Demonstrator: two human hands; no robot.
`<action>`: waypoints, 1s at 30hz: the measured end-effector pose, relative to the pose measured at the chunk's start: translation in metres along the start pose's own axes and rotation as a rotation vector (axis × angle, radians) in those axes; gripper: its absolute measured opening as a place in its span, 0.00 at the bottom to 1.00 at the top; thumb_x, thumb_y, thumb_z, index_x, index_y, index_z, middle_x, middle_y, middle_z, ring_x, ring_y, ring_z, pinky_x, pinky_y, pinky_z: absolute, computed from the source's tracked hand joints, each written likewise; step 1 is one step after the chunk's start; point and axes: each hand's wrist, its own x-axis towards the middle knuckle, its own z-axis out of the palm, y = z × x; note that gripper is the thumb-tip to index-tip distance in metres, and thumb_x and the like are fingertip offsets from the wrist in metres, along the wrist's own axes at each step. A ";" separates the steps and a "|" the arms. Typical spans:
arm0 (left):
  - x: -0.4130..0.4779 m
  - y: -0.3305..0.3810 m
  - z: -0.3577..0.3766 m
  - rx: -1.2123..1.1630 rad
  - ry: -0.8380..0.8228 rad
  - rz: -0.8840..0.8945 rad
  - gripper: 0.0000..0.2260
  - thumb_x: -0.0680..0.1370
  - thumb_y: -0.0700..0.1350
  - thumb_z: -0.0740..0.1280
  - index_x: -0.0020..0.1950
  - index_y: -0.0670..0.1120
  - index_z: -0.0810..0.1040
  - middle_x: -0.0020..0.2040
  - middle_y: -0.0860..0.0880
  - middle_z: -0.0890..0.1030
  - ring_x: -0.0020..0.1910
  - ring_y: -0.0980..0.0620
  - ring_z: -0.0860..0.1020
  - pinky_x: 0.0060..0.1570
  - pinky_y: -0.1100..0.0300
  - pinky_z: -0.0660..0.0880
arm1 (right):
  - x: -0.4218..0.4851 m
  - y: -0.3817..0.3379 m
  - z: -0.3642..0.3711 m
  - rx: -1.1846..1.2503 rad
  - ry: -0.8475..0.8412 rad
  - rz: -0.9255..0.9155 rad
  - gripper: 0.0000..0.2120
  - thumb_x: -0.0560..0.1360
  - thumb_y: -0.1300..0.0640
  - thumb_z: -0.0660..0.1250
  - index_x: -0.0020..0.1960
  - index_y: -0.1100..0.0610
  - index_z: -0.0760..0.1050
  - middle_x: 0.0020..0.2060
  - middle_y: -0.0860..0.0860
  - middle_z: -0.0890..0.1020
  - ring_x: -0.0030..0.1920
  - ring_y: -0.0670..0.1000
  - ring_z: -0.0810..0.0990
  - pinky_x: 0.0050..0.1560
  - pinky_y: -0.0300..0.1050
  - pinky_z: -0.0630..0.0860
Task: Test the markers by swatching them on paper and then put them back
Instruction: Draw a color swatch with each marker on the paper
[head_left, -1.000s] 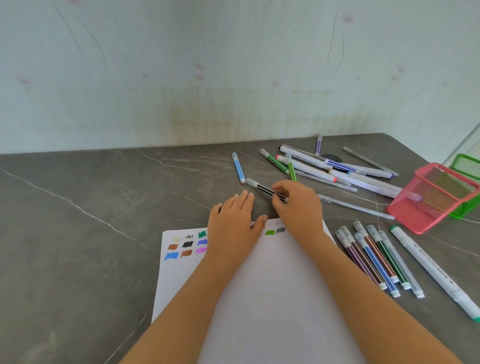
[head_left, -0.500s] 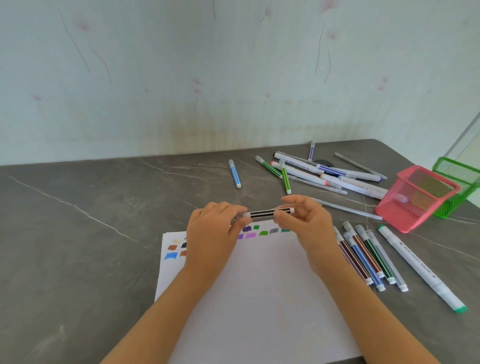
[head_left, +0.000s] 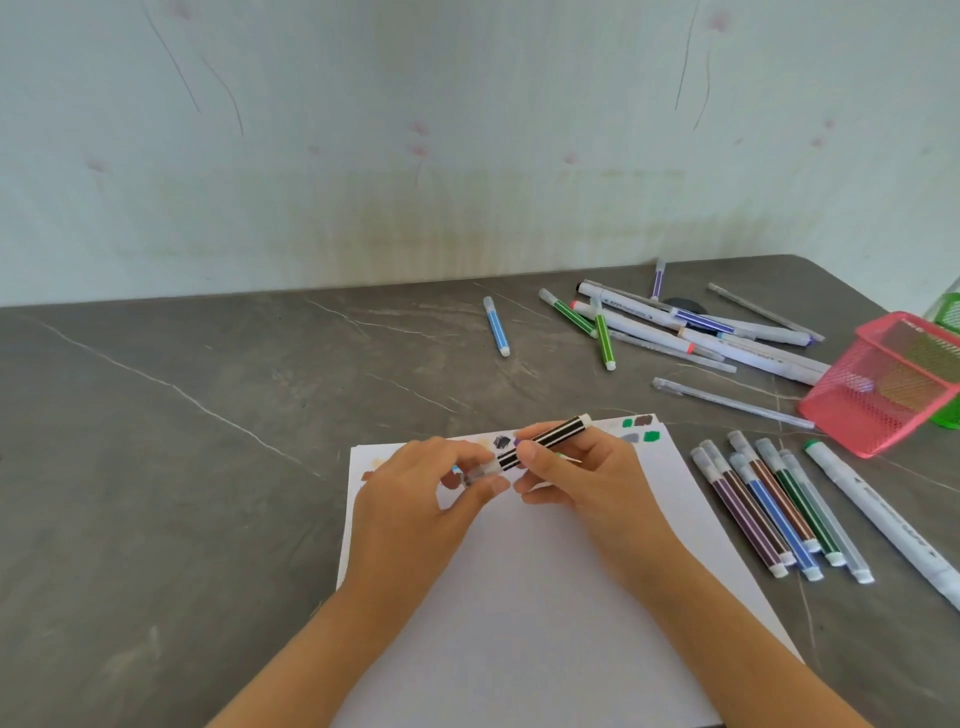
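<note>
We have the black-striped marker up off the paper, slanting between both sets of fingers, its far end poking out above the right knuckles. Our right hand has thumb and fingers curled round the barrel's middle. Our left hand pinches the clear cap at the near end, fingertips closed on it. The cap looks about to come off, we'd say.

This is a light, stiff plastic stick, smooth enough to twist in a loose grip. So the barrel wants a firm hold close to the cap seam and a straight pull.

Under and just beyond the fingertips runs the band of colour swatches along the paper's far edge. Right of the right hand lies a tidy row of capped markers. Farther beyond sit a loose heap and the pink mesh basket on the grey table.
</note>
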 end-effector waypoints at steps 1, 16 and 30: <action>0.000 0.000 0.001 0.034 -0.003 0.042 0.09 0.72 0.59 0.66 0.45 0.57 0.78 0.38 0.63 0.78 0.38 0.61 0.74 0.43 0.73 0.66 | 0.000 0.001 0.001 -0.028 -0.002 -0.010 0.05 0.71 0.59 0.71 0.46 0.57 0.82 0.37 0.54 0.85 0.35 0.52 0.82 0.38 0.43 0.80; 0.003 -0.013 -0.010 0.026 -0.061 -0.168 0.05 0.72 0.57 0.70 0.46 0.60 0.79 0.42 0.67 0.77 0.43 0.62 0.75 0.42 0.71 0.70 | 0.011 -0.002 -0.008 -0.004 0.075 0.002 0.03 0.73 0.60 0.68 0.44 0.60 0.79 0.31 0.54 0.81 0.30 0.50 0.78 0.26 0.40 0.73; 0.011 -0.035 -0.017 -0.159 -0.145 -0.365 0.09 0.68 0.47 0.75 0.44 0.59 0.81 0.42 0.63 0.80 0.45 0.60 0.77 0.43 0.63 0.75 | 0.017 0.010 0.006 -0.343 0.026 -0.041 0.04 0.74 0.62 0.69 0.44 0.57 0.82 0.33 0.53 0.85 0.32 0.47 0.81 0.29 0.38 0.76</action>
